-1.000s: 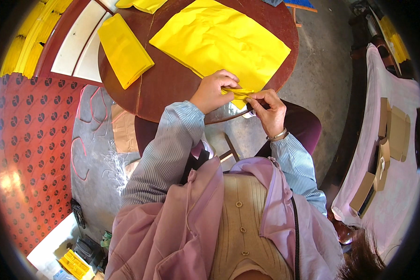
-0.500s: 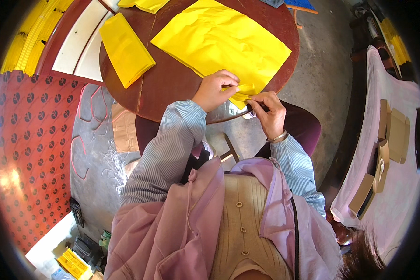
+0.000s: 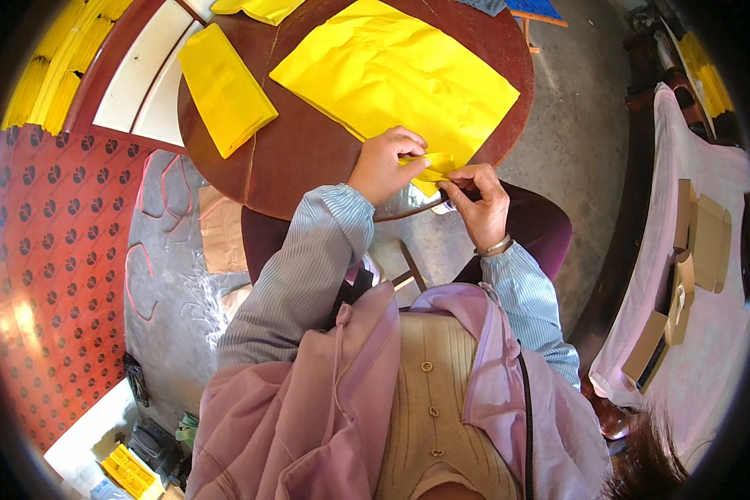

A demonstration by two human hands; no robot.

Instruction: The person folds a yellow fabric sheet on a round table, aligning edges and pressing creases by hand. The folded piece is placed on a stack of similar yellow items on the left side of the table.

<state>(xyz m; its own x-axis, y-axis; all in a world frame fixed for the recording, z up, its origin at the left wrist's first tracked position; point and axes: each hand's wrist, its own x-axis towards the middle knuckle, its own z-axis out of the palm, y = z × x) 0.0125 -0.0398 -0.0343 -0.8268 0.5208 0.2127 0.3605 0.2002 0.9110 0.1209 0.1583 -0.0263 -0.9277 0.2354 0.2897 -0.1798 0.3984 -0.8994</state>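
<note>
A large, lightly creased yellow sheet (image 3: 400, 75) lies across the round table, apparently in more than one layer; I cannot tell whether it is paper or cloth. At its near corner, by the table's front rim, my left hand (image 3: 383, 164) is closed with thumb and fingers on a small folded piece of the yellow material. My right hand (image 3: 482, 202) pinches the same corner from the right, thumb against forefinger. Between the two hands the corner is bunched into a fold or strip, partly hidden by the fingers.
The dark red round table (image 3: 308, 154) also bears a folded yellow stack (image 3: 227, 90) at left and more yellow material (image 3: 258, 8) at the back. Brown cardboard (image 3: 222, 229) lies on the floor at left. Opened cardboard boxes (image 3: 667, 321) rest on a pale pink cloth (image 3: 712, 358) at right.
My left hand has shifted very slightly to the right, and the folded corner between my fingers has changed shape a little. The large sheet stays in place.
</note>
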